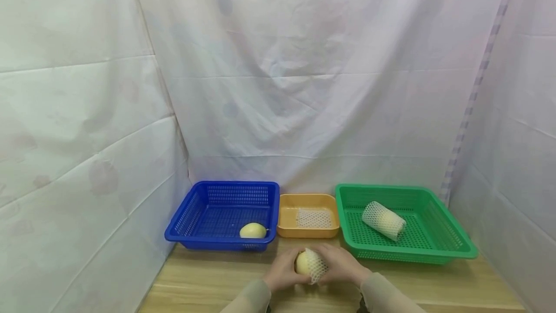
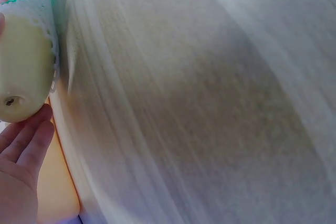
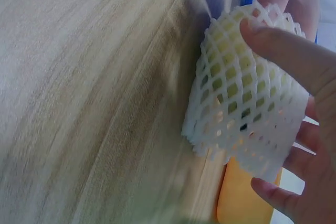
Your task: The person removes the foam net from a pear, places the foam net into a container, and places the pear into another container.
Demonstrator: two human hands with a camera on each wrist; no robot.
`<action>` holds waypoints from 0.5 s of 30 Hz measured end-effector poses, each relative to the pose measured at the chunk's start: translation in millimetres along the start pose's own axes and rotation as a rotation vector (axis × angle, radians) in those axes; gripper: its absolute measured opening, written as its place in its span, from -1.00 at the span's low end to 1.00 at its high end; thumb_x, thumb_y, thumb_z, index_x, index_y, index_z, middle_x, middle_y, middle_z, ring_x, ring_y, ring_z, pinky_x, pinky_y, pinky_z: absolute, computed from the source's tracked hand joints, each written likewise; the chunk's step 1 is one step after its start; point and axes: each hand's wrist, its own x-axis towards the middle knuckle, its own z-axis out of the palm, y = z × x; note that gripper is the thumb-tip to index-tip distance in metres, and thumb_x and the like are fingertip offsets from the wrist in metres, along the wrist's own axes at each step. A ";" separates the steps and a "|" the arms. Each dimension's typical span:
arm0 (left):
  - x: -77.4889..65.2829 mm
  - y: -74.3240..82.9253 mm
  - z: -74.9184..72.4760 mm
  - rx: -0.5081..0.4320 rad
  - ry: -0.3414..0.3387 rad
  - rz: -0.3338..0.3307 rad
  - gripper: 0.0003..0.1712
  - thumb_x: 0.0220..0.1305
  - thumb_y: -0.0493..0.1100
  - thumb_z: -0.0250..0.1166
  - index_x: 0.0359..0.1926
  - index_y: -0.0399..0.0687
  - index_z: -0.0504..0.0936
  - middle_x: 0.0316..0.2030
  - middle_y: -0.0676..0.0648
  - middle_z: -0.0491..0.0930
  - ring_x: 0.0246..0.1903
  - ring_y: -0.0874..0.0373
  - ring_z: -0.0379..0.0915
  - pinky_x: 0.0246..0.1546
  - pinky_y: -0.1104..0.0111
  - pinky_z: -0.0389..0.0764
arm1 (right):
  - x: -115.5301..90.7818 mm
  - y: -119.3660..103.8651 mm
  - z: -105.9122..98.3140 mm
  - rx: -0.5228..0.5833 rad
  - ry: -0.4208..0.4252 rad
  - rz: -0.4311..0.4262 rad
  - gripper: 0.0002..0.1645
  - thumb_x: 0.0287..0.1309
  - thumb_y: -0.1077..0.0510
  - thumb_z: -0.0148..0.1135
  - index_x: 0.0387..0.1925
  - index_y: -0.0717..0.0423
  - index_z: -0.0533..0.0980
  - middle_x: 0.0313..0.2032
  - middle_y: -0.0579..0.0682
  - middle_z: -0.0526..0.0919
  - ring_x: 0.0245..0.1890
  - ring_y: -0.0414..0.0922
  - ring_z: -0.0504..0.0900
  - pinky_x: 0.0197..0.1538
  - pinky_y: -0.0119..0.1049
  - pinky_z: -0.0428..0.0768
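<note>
In the head view, a pale yellow pear [image 1: 301, 263] is held between both hands above the front of the table, partly inside a white foam net sleeve [image 1: 317, 268]. My left hand [image 1: 282, 270] grips the pear's bare end, whose dark blossom spot shows in the left wrist view. Around the netted side curls my right hand [image 1: 344, 263]; in the right wrist view its thumb [image 3: 278, 45] presses on the mesh, and the sleeve's loose end hangs past the pear.
A blue basket [image 1: 178, 233] at left holds a bare pear [image 1: 253, 230]. Between the baskets, a small orange tray [image 1: 286, 232] contains a flat foam net [image 1: 313, 218]. The green basket [image 1: 460, 254] at right holds a netted pear [image 1: 384, 220]. White cloth [image 1: 278, 110] hangs behind and on both sides.
</note>
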 end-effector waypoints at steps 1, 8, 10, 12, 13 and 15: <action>0.0 -0.2 0.0 -0.002 0.000 0.003 -0.18 -0.11 0.18 0.51 0.16 -0.06 0.49 0.01 0.03 0.56 -0.08 0.24 0.47 -0.14 0.36 0.53 | 0.4 0.0 0.2 0.004 0.000 -0.001 0.09 -0.35 -0.14 0.59 0.32 -0.03 0.36 0.15 -0.05 0.52 0.08 -0.03 0.51 0.06 0.08 0.47; -0.5 1.2 -1.1 0.001 -0.013 0.005 -0.19 -0.08 0.16 0.50 0.20 0.01 0.46 0.03 0.08 0.54 -0.08 0.29 0.45 -0.14 0.39 0.52 | 3.1 -1.8 -0.4 0.004 -0.020 0.023 0.02 -0.28 -0.15 0.56 0.29 0.01 0.39 0.13 -0.05 0.55 0.07 -0.05 0.52 0.06 0.04 0.48; -1.4 2.1 -1.1 0.017 -0.015 0.008 -0.17 -0.06 0.17 0.49 0.23 0.03 0.44 0.05 0.07 0.53 -0.05 0.26 0.45 -0.11 0.37 0.52 | 3.6 -1.9 0.4 -0.005 -0.024 0.023 0.02 -0.27 -0.17 0.56 0.28 0.03 0.40 0.13 -0.03 0.55 0.07 -0.04 0.53 0.07 0.04 0.48; -2.2 2.6 -0.9 0.036 -0.010 0.020 -0.16 -0.05 0.18 0.48 0.25 0.02 0.42 0.07 0.04 0.52 -0.02 0.22 0.45 -0.08 0.33 0.52 | 3.9 -1.8 1.2 -0.011 -0.026 0.024 0.02 -0.27 -0.18 0.55 0.28 0.06 0.40 0.14 -0.01 0.55 0.08 -0.03 0.53 0.08 0.04 0.48; -2.6 2.9 -0.9 0.045 -0.009 0.021 -0.15 -0.04 0.19 0.47 0.26 0.02 0.42 0.08 0.04 0.52 0.00 0.21 0.45 -0.07 0.32 0.52 | 4.0 -1.6 1.6 -0.013 -0.025 0.023 0.02 -0.26 -0.18 0.55 0.28 0.07 0.40 0.14 0.00 0.55 0.08 -0.02 0.53 0.09 0.05 0.48; -3.2 3.2 -1.1 0.062 -0.004 0.030 -0.14 -0.04 0.22 0.46 0.27 0.02 0.41 0.08 0.03 0.52 0.01 0.19 0.44 -0.06 0.31 0.51 | 3.8 -1.0 2.2 -0.015 -0.022 0.020 0.02 -0.26 -0.18 0.55 0.27 0.09 0.40 0.14 0.01 0.55 0.09 -0.01 0.53 0.09 0.04 0.48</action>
